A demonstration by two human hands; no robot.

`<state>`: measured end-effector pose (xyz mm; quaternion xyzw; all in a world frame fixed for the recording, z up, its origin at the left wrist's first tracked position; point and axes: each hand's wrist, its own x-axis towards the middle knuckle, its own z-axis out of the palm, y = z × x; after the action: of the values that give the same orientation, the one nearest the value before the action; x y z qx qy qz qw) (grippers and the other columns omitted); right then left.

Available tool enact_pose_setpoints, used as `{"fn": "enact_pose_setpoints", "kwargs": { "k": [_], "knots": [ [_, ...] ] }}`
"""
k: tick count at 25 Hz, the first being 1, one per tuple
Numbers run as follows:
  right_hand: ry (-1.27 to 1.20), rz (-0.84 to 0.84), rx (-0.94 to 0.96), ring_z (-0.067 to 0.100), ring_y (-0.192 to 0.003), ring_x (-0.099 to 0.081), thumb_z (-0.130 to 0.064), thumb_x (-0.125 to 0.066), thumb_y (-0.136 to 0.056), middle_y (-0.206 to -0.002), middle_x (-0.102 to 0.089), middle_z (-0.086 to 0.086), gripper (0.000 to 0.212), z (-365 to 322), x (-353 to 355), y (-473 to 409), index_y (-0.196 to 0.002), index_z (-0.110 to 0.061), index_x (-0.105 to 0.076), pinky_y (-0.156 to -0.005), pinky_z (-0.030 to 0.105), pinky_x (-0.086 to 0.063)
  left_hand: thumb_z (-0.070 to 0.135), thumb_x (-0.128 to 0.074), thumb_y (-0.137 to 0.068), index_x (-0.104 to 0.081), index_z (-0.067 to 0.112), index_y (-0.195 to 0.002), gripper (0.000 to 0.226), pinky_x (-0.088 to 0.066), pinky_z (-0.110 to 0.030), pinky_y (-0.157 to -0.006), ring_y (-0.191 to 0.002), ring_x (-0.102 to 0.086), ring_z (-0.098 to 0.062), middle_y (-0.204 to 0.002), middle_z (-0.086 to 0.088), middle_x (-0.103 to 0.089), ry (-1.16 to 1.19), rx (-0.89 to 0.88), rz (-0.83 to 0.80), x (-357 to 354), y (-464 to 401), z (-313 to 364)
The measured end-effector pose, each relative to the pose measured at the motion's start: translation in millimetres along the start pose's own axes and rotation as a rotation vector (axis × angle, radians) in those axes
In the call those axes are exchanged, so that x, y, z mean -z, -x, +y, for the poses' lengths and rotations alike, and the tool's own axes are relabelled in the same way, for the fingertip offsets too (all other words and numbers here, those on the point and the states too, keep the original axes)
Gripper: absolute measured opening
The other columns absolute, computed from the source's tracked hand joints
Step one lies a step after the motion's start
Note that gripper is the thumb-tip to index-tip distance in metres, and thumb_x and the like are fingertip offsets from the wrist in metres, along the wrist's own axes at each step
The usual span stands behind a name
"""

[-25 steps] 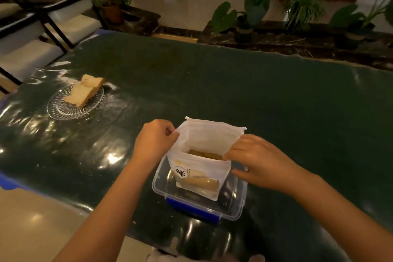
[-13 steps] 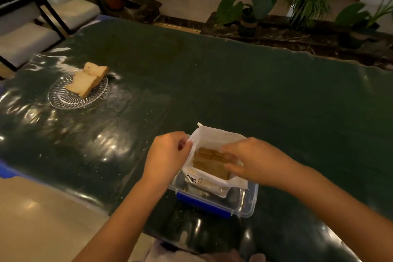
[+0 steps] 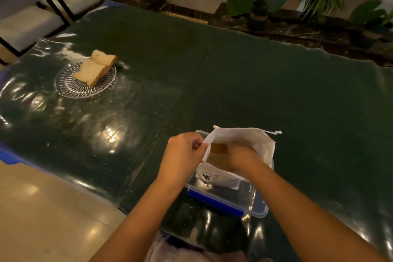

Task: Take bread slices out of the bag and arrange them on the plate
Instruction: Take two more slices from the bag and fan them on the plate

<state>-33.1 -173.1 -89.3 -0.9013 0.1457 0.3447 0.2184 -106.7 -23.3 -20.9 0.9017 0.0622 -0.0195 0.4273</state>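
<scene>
Glossy dark table (image 3: 234,74), ribbed glass plate (image 3: 70,88), clear plastic container (image 3: 253,204).

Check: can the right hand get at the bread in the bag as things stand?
Probably yes. The left hand pinches the bag rim open, and the right hand is already inside the mouth beside the bread.

The right hand (image 3: 240,158) is inside the bag (image 3: 244,140); its fingertips are hidden, so any grip on the bread (image 3: 219,149) cannot be confirmed. Number of slices: indeterminate. Bag print (image 3: 207,176): illegible. Both forearms are cut off by the bottom edge
</scene>
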Motion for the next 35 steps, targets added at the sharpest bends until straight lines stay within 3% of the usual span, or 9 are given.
{"fn": "enact_pose_setpoints", "kwargs": {
  "k": [3,5,8,12,15,18,22,30,35],
  "knots": [
    [-0.327,0.166,-0.062,0.027,-0.094,-0.054,-0.036,-0.053,-0.088,-0.105,-0.057,0.01,0.031,6,-13,-6,-0.114,-0.019,-0.049,-0.097,0.045,-0.042,0.019,-0.065,-0.081,-0.062,0.03,-0.066,0.019,-0.042,-0.005,-0.051,-0.062,-0.055,0.014,-0.058,0.014,-0.058,0.019,-0.002,-0.011,-2,2,-1],
    [-0.307,0.251,-0.04,0.026,-0.091,-0.056,-0.038,-0.055,-0.086,-0.099,-0.057,0.007,0.029,6,-18,-9,-0.108,-0.021,-0.05,-0.096,0.045,-0.044,0.018,-0.065,-0.081,-0.062,0.031,-0.067,0.019,-0.042,-0.008,-0.048,-0.063,-0.056,0.013,-0.06,0.014,-0.059,0.024,0.016,-0.02,-2,3,-1],
    [-0.295,0.215,-0.047,0.02,-0.075,-0.052,-0.042,-0.058,-0.083,-0.084,-0.055,0.002,0.025,8,-19,-12,-0.098,-0.022,-0.053,-0.078,0.036,-0.042,0.017,-0.064,-0.081,-0.064,0.027,-0.068,0.016,-0.043,-0.009,-0.049,-0.06,-0.058,0.01,-0.06,0.014,-0.061,0.038,0.037,-0.023,-1,3,-3],
    [-0.464,0.153,0.002,0.023,-0.083,-0.058,-0.046,-0.055,-0.083,-0.094,-0.066,0.006,0.022,21,-13,-11,-0.089,-0.026,-0.059,-0.085,0.039,-0.047,0.015,-0.064,-0.081,-0.066,0.024,-0.069,0.015,-0.045,-0.011,-0.055,-0.057,-0.061,0.006,-0.06,0.01,-0.065,0.061,0.071,-0.033,-3,4,-3],
    [-0.374,0.092,0.126,0.019,-0.082,-0.059,-0.038,-0.057,-0.085,-0.097,-0.067,0.004,0.013,29,-3,-11,-0.092,-0.027,-0.061,-0.083,0.036,-0.048,0.015,-0.065,-0.081,-0.067,0.022,-0.071,0.012,-0.046,-0.014,-0.057,-0.056,-0.062,0.005,-0.06,0.01,-0.066,0.071,0.067,-0.041,-4,4,-2],
    [0.007,-0.013,0.272,0.014,-0.083,-0.058,-0.028,-0.066,-0.081,-0.101,-0.067,-0.001,0.021,28,7,-9,-0.102,-0.027,-0.064,-0.08,0.029,-0.046,0.016,-0.065,-0.08,-0.067,0.024,-0.069,0.014,-0.045,-0.015,-0.056,-0.055,-0.062,0.005,-0.058,0.01,-0.065,0.074,0.067,-0.038,-3,2,-2],
    [0.384,0.04,0.368,0.021,-0.092,-0.059,-0.024,-0.065,-0.082,-0.103,-0.065,0.004,0.024,15,22,9,-0.105,-0.02,-0.065,-0.083,0.032,-0.049,0.015,-0.065,-0.08,-0.068,0.021,-0.069,0.013,-0.044,-0.013,-0.054,-0.054,-0.061,0.005,-0.058,0.01,-0.065,0.071,0.065,-0.023,-1,-2,0],
    [0.239,0.102,0.689,0.011,-0.08,-0.063,-0.027,-0.066,-0.08,-0.091,-0.07,-0.002,0.017,13,73,58,-0.094,-0.02,-0.071,-0.076,0.028,-0.055,0.016,-0.066,-0.079,-0.065,0.027,-0.064,0.019,-0.039,-0.002,-0.047,-0.056,-0.057,0.012,-0.058,0.01,-0.062,0.033,-0.002,0.035,3,-14,11],
    [0.167,0.142,0.76,0.006,-0.08,-0.063,-0.021,-0.068,-0.078,-0.086,-0.067,-0.011,0.016,23,111,78,-0.093,-0.025,-0.071,-0.065,0.02,-0.055,0.026,-0.067,-0.079,-0.068,0.028,-0.074,0.006,-0.045,-0.012,-0.05,-0.061,-0.061,0.008,-0.065,0.01,-0.066,0.018,-0.011,-0.054,10,-28,7]
  ]
}}
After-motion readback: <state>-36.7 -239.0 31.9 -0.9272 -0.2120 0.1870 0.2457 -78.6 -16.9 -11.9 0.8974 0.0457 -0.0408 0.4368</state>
